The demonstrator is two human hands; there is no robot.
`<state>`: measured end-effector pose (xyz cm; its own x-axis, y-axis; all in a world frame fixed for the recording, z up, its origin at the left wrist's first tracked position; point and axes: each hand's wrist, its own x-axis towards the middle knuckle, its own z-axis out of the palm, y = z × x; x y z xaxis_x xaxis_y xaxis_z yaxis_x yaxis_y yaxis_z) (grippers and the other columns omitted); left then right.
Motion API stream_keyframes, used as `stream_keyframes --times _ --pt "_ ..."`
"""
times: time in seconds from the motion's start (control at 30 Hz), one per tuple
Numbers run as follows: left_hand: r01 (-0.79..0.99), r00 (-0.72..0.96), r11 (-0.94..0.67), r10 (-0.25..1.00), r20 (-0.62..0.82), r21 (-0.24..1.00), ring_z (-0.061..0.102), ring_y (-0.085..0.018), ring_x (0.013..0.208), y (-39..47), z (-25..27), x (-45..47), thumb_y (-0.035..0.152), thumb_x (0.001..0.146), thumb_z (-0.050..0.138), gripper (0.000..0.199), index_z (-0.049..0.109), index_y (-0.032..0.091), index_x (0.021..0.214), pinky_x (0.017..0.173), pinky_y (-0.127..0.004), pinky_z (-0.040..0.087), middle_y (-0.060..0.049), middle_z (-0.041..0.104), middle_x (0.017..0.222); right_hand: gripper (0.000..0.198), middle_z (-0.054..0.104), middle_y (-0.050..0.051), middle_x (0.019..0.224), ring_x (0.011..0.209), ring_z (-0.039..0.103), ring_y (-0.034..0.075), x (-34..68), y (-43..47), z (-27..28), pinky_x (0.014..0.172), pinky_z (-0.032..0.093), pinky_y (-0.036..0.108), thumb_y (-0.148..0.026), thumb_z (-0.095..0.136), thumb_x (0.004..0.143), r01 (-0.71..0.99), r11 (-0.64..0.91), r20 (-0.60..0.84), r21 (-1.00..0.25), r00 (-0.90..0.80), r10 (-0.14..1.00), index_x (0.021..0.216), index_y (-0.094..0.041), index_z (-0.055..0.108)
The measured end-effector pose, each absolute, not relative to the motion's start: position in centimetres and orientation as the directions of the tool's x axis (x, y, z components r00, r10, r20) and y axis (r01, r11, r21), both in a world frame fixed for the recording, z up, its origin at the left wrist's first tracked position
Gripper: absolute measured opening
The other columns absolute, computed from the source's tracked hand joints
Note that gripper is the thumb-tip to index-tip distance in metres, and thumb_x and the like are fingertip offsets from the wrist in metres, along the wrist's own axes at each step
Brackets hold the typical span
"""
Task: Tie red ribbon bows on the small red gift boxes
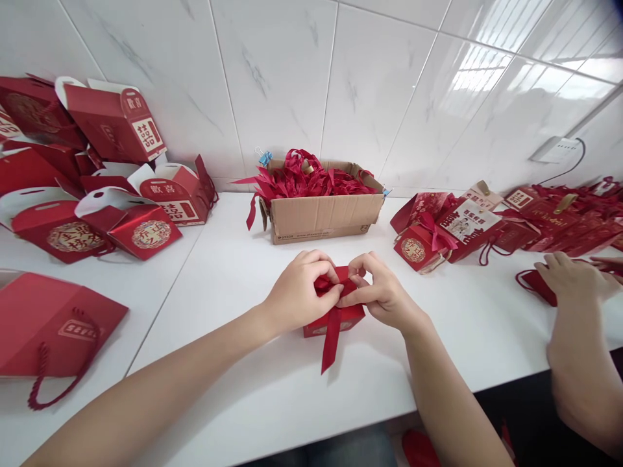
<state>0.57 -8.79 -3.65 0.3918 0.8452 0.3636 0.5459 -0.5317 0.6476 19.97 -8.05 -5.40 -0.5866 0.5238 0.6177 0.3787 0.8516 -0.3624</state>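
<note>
A small red gift box (pixel 351 316) with gold print stands on the white table in front of me. Red ribbon (pixel 331 340) lies over its top, one tail hanging down the near side. My left hand (pixel 304 288) is closed on the ribbon at the box's top left, thumb and fingers pinched together. On the opposite side my right hand (pixel 382 292) pinches the ribbon near the top, its fingertips almost meeting the left thumb. The fingers partly hide the ribbon's crossing and the top of the box.
Behind stands a cardboard box (pixel 326 217) heaped with red ribbons (pixel 316 175). Red gift boxes (pixel 146 230) are piled at left, a larger one (pixel 58 324) nearer. Finished-looking boxes (pixel 423 243) stand at right, one with a bow. Another person's hand (pixel 569 275) holds a red box at far right.
</note>
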Motion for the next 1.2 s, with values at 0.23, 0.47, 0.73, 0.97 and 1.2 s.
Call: stream_keyframes --times 0.23,0.47,0.73,0.97,1.2 --pt "0.563 0.425 -0.546 0.835 0.349 0.621 0.054 -0.019 0.090 -8.8 -3.3 0.4 0.021 0.077 0.059 0.010 0.056 0.019 0.067 0.079 -0.035 0.049 -0.003 0.061 0.092 0.040 0.046 0.004 0.089 0.081 0.041 0.017 20.1 -7.8 -5.6 0.066 0.043 0.030 -0.001 0.044 0.087 0.360 0.871 0.626 -0.333 -0.606 0.490 0.078 -0.028 0.072" --pt "0.572 0.433 -0.516 0.850 0.300 0.637 0.052 -0.020 0.093 -8.7 -3.6 0.3 0.019 0.075 0.056 0.008 0.053 0.019 0.067 0.085 -0.037 0.047 -0.002 0.059 0.093 0.026 0.052 0.003 0.084 0.075 0.043 0.016 20.6 -7.5 -5.6 0.066 0.040 0.032 0.004 0.039 0.084 0.381 0.837 0.626 -0.394 -0.556 0.547 0.086 -0.021 0.045" --pt "0.588 0.440 -0.494 0.860 0.259 0.641 0.052 -0.022 0.097 -8.7 -3.6 0.2 0.021 0.075 0.056 0.009 0.051 0.019 0.068 0.086 -0.038 0.047 -0.003 0.058 0.097 0.027 0.050 0.003 0.083 0.076 0.044 0.017 21.1 -7.2 -5.3 0.065 0.038 0.032 0.006 0.036 0.083 0.410 0.820 0.636 -0.400 -0.520 0.570 0.081 -0.021 0.038" --pt "0.565 0.542 -0.526 0.817 0.194 0.635 0.053 -0.022 0.107 -7.7 -1.0 -2.1 0.040 0.082 0.058 0.021 0.060 0.024 0.096 0.092 -0.036 0.045 -0.003 0.058 0.112 0.020 0.053 0.004 0.088 0.082 0.052 0.016 20.8 -7.5 -5.0 0.072 0.045 0.032 -0.006 0.040 0.092 0.290 0.779 0.624 -0.556 -0.475 0.621 0.095 -0.022 0.051" --pt "0.638 0.657 -0.594 0.752 0.055 0.489 0.059 -0.017 0.090 -7.7 1.4 -4.6 0.035 0.085 0.053 0.023 0.061 0.028 0.105 0.078 -0.028 0.047 0.001 0.063 0.105 0.031 0.056 0.008 0.100 0.085 0.056 0.018 21.9 -7.1 -4.4 0.077 0.050 0.036 -0.037 0.055 0.090 0.293 0.714 0.531 -0.636 -0.505 0.681 0.117 -0.022 0.055"
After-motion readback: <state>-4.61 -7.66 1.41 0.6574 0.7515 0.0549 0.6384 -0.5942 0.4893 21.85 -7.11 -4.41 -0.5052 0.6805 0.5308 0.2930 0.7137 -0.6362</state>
